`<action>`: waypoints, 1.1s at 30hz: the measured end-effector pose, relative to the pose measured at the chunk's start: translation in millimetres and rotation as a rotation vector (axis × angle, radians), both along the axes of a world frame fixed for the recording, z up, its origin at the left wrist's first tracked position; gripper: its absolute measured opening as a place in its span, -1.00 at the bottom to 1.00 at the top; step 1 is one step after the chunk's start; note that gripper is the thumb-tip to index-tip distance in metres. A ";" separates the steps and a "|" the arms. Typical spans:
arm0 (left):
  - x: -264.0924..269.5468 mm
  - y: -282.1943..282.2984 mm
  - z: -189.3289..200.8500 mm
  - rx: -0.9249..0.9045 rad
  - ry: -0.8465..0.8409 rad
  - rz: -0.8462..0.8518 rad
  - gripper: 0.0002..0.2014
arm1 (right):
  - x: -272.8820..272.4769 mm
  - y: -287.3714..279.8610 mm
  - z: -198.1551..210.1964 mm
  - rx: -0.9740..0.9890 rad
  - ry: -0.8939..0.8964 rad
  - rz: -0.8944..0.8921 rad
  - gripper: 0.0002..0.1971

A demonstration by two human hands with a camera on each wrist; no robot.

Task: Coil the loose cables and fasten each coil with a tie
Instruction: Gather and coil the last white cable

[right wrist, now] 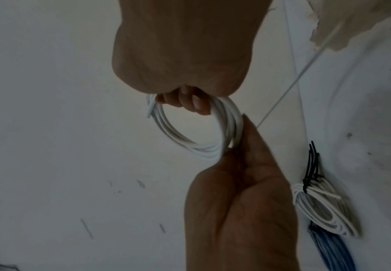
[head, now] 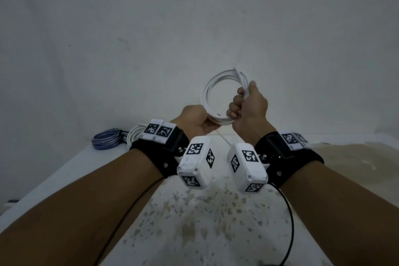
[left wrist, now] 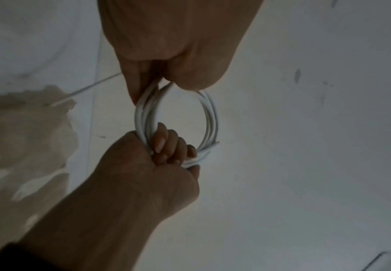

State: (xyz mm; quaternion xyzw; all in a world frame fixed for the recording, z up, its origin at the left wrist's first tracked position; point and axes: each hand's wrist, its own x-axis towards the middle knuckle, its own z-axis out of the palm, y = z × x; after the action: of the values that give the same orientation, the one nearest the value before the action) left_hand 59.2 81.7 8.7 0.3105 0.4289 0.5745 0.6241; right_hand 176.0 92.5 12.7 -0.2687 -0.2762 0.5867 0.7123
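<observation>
— White plastic-jacketed cable coil (head: 218,95), light and springy, held above the worktop (head: 194,211): left hand (head: 195,122) pinches its lower arc.
— Right hand (head: 248,103) fists the bundled side; likely best tied just beside that grip.

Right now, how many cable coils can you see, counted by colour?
White coils: 2, one held up by the left hand and right hand, one on the table
Blue coils: 1
Total: 3
</observation>
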 end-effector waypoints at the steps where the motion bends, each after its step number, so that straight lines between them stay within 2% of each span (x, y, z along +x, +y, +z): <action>1: 0.2 -0.7 1.8 0.053 0.069 0.041 -0.67 | 0.4 -0.6 -1.3 -0.006 -0.018 0.005 -0.55; 4: -3.0 -3.9 1.3 0.142 0.204 0.130 -0.80 | 2.7 -4.0 0.0 -0.015 -0.053 0.039 -0.55; 7: -10.4 5.3 -0.7 0.196 0.226 0.212 -0.72 | 3.8 -8.0 -0.8 -0.020 -0.075 0.060 -0.54; 13: -19.3 10.2 10.9 0.404 0.375 0.247 -0.80 | 5.2 -10.9 -5.6 -0.037 -0.140 0.176 -0.54; 16: -26.3 9.5 23.4 0.513 0.549 0.209 -0.78 | 3.9 -11.8 -9.6 -0.044 -0.199 0.214 -0.53; 18: -30.8 7.5 29.3 0.611 0.744 0.120 -0.74 | 2.3 -11.9 -10.1 -0.053 -0.231 0.229 -0.53; 20: -35.0 4.5 33.7 0.670 0.867 0.027 -0.72 | 2.0 -11.4 -9.3 -0.053 -0.262 0.245 -0.54; 22: -40.1 3.8 37.7 0.668 0.883 -0.044 -0.71 | 2.6 -11.1 -8.6 -0.044 -0.292 0.265 -0.54; 26: -45.6 2.3 45.0 0.610 0.804 -0.112 -0.68 | -1.2 -12.1 -6.3 -0.010 -0.372 0.294 -0.54; 33: -52.0 -0.9 50.6 0.619 0.855 -0.198 -0.69 | -5.0 -10.2 -6.5 -0.009 -0.461 0.276 -0.54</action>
State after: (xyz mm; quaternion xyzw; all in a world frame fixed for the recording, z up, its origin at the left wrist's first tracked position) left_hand 7.1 80.8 59.4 0.7253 0.4241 0.4347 0.3241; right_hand 171.0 82.3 6.2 -0.3581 -0.4625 0.6029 0.5426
